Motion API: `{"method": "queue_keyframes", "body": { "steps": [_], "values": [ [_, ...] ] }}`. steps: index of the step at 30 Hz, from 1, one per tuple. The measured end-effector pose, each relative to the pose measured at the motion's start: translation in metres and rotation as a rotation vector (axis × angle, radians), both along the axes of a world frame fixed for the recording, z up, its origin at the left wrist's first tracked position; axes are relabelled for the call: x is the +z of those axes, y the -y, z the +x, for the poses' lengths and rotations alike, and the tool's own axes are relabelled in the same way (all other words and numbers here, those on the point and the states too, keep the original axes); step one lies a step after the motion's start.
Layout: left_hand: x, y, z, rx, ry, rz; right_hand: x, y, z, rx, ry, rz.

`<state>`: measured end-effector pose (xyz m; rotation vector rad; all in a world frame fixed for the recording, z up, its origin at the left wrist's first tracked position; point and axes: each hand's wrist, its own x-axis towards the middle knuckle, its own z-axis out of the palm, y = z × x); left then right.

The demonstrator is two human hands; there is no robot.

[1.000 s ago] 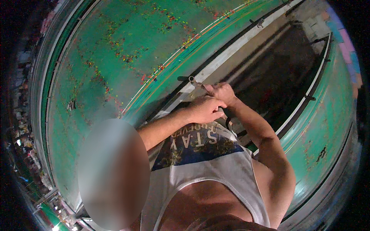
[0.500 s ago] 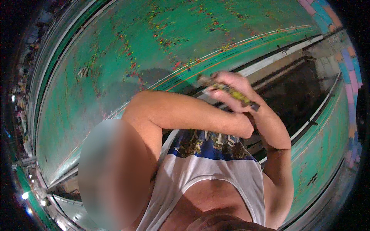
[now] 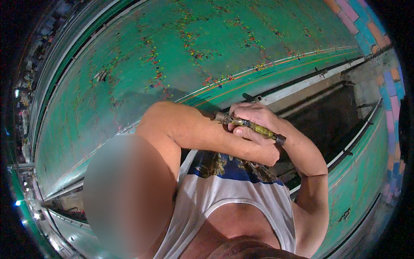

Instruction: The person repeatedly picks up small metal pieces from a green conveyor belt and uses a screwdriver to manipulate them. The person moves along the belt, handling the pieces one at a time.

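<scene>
Right hand (image 3: pixel 255 115), right of frame centre, is closed on a yellow-patterned tube (image 3: pixel 259 130) slanting across it. Left hand (image 3: pixel 270 154), just below, appears bent away; its grip cannot be told.

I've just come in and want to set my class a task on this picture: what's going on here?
A person in a white sleeveless top grips a stained yellow-and-dark cylindrical tool in the right hand. The left forearm crosses in front of the body, and the left hand is bent down near the right wrist, its fingers hidden. Beyond the arms spreads a green surface speckled with red and yellow.
</scene>
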<state>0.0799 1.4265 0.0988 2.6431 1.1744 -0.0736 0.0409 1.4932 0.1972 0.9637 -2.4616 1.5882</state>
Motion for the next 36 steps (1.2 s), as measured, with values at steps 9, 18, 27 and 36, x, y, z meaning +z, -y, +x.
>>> {"method": "queue_keyframes", "body": {
  "steps": [9, 18, 27, 36],
  "values": [
    [0.004, -0.001, -0.019, -0.003, 0.007, -0.020, -0.010, 0.036, -0.030, 0.017, -0.080, -0.176],
    [0.011, 0.004, -0.072, 0.083, 0.140, 0.019, -0.013, -0.019, 0.009, -0.037, -0.184, -0.101],
    [-0.045, 0.060, -0.172, 1.166, 0.698, 0.122, -0.153, -0.076, 0.079, -1.009, 0.398, -0.274],
    [-0.114, -0.008, -0.157, 1.223, 0.857, -0.074, -0.231, -0.055, 0.090, -1.061, 0.885, -0.732]
  ]
}}
